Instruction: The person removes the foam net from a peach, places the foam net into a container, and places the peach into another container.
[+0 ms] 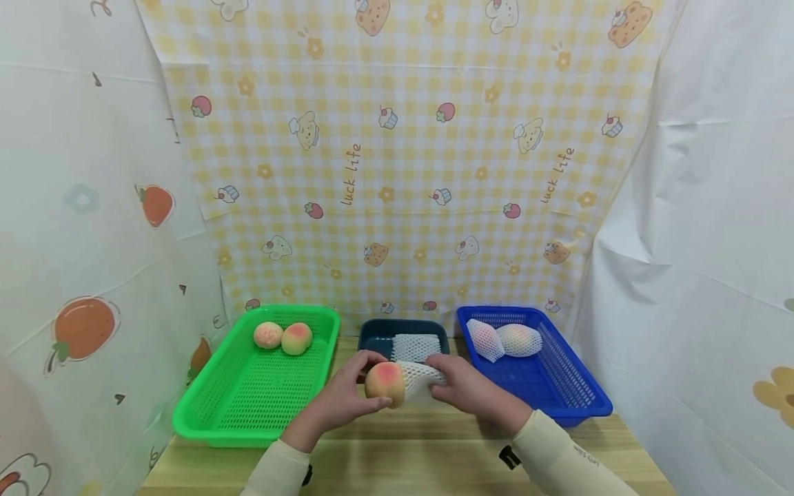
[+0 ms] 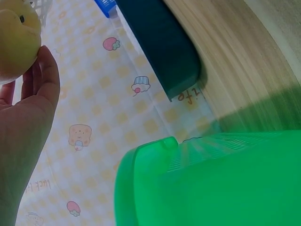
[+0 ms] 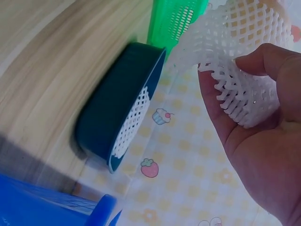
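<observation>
A peach point(image 1: 384, 384) with a pink blush is in my left hand point(image 1: 343, 394), the fingers and thumb curled about its side. My right hand point(image 1: 464, 386) pinches a white foam net sleeve point(image 1: 417, 378), whose mouth lies over the right part of the peach. In the left wrist view the peach point(image 2: 18, 40) shows its stem dimple, with my left hand point(image 2: 35, 108) beneath it. The right wrist view shows the foam net sleeve point(image 3: 242, 70) between the thumb and fingers of my right hand point(image 3: 268, 136).
At left a green basket point(image 1: 248, 435) holds two peaches point(image 1: 282, 337). Behind the hands, a dark teal tray point(image 1: 375, 331) contains white foam nets point(image 1: 417, 346). A blue basket point(image 1: 577, 386) at right has two net-wrapped fruits point(image 1: 520, 340). All stand on a wooden table point(image 1: 397, 455) before a checked cloth.
</observation>
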`<state>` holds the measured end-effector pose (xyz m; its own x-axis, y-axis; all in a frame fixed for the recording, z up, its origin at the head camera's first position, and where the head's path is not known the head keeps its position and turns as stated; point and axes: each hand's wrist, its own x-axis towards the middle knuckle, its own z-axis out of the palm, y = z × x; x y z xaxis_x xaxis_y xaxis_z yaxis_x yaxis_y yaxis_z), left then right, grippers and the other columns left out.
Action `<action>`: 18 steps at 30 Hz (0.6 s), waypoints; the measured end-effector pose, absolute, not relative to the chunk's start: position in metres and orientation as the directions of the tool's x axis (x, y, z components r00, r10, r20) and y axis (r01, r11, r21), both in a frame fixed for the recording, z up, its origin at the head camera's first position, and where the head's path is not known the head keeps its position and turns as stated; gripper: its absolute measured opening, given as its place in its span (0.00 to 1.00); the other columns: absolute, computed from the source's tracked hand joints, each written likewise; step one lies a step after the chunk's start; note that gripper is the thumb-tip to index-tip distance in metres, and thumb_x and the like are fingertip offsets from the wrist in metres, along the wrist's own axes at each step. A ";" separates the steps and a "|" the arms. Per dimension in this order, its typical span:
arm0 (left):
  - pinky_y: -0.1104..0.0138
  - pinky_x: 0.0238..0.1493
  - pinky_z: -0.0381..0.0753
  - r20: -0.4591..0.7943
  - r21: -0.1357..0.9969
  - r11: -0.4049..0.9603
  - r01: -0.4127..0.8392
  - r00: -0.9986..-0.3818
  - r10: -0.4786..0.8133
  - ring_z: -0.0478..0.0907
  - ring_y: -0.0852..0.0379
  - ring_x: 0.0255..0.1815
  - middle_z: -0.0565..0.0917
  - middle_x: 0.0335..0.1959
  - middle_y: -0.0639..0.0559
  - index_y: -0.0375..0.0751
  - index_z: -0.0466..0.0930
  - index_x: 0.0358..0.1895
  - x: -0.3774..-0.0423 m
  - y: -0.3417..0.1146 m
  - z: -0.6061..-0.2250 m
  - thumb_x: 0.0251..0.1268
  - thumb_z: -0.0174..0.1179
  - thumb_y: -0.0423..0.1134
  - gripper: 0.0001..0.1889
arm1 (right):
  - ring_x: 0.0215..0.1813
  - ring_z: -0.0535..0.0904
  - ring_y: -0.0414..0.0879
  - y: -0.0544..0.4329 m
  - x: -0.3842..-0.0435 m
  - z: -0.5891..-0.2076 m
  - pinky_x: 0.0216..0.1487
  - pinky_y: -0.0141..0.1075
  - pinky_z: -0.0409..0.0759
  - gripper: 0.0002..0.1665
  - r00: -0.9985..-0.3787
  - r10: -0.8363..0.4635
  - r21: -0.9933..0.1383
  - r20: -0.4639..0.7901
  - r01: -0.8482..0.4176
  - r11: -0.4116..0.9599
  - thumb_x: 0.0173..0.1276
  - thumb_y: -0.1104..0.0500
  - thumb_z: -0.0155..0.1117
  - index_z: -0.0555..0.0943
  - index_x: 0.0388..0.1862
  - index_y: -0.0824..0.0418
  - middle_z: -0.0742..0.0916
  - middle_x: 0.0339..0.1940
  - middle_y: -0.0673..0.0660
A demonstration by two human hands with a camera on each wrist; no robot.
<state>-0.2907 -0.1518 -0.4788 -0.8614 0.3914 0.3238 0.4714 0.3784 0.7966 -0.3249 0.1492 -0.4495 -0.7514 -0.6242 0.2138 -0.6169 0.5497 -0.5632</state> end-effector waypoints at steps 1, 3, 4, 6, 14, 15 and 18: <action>0.54 0.64 0.83 0.323 0.798 0.376 0.471 -0.862 0.391 0.80 0.53 0.59 0.80 0.61 0.56 0.51 0.77 0.68 -0.291 -0.152 -0.478 0.65 0.82 0.51 0.32 | 0.44 0.80 0.41 0.150 -0.325 -0.449 0.46 0.38 0.82 0.13 -0.754 -0.624 -0.572 0.206 -0.611 0.548 0.76 0.64 0.73 0.84 0.52 0.49 0.87 0.45 0.43; 0.53 0.64 0.83 0.320 0.800 0.376 0.468 -0.863 0.392 0.80 0.53 0.59 0.80 0.61 0.56 0.51 0.77 0.68 -0.290 -0.152 -0.478 0.65 0.82 0.51 0.32 | 0.44 0.80 0.41 0.150 -0.326 -0.448 0.46 0.38 0.82 0.12 -0.756 -0.625 -0.585 0.192 -0.600 0.546 0.77 0.64 0.72 0.84 0.53 0.49 0.87 0.46 0.44; 0.53 0.64 0.83 0.317 0.802 0.374 0.465 -0.863 0.393 0.80 0.53 0.59 0.80 0.61 0.56 0.51 0.77 0.68 -0.290 -0.152 -0.478 0.65 0.82 0.51 0.32 | 0.44 0.80 0.41 0.150 -0.327 -0.448 0.46 0.38 0.82 0.12 -0.753 -0.629 -0.578 0.193 -0.605 0.548 0.77 0.63 0.72 0.84 0.53 0.49 0.87 0.46 0.44; 0.53 0.64 0.83 0.310 0.803 0.381 0.459 -0.866 0.391 0.80 0.53 0.59 0.80 0.61 0.56 0.52 0.77 0.68 -0.290 -0.153 -0.478 0.65 0.82 0.52 0.32 | 0.43 0.79 0.41 0.150 -0.329 -0.446 0.45 0.37 0.81 0.11 -0.743 -0.638 -0.551 0.201 -0.625 0.553 0.77 0.63 0.72 0.84 0.52 0.49 0.86 0.44 0.43; 0.53 0.62 0.84 0.317 0.795 0.399 0.456 -0.874 0.368 0.80 0.54 0.58 0.81 0.61 0.55 0.51 0.77 0.67 -0.289 -0.157 -0.479 0.64 0.82 0.53 0.32 | 0.32 0.71 0.39 0.143 -0.362 -0.417 0.35 0.37 0.73 0.12 -0.741 -0.645 -0.427 0.187 -0.652 0.626 0.75 0.65 0.70 0.76 0.40 0.53 0.76 0.29 0.44; 0.53 0.62 0.84 0.318 0.794 0.401 0.458 -0.874 0.369 0.80 0.54 0.58 0.81 0.61 0.54 0.51 0.77 0.67 -0.289 -0.157 -0.479 0.64 0.82 0.52 0.32 | 0.31 0.70 0.39 0.143 -0.368 -0.414 0.34 0.36 0.72 0.12 -0.749 -0.637 -0.424 0.182 -0.644 0.637 0.75 0.65 0.70 0.75 0.39 0.53 0.75 0.29 0.45; 0.52 0.62 0.84 0.319 0.794 0.397 0.459 -0.872 0.370 0.80 0.54 0.59 0.81 0.61 0.54 0.50 0.78 0.66 -0.290 -0.157 -0.479 0.64 0.82 0.51 0.32 | 0.28 0.66 0.40 0.142 -0.388 -0.409 0.31 0.35 0.67 0.14 -0.761 -0.624 -0.390 0.175 -0.636 0.666 0.73 0.67 0.68 0.72 0.36 0.55 0.71 0.26 0.46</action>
<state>-0.2896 -0.1566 -0.4790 -0.8723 0.3701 0.3195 0.4594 0.3972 0.7945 -0.3880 0.1419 -0.4085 -0.7614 -0.6240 0.1754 -0.6357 0.6659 -0.3905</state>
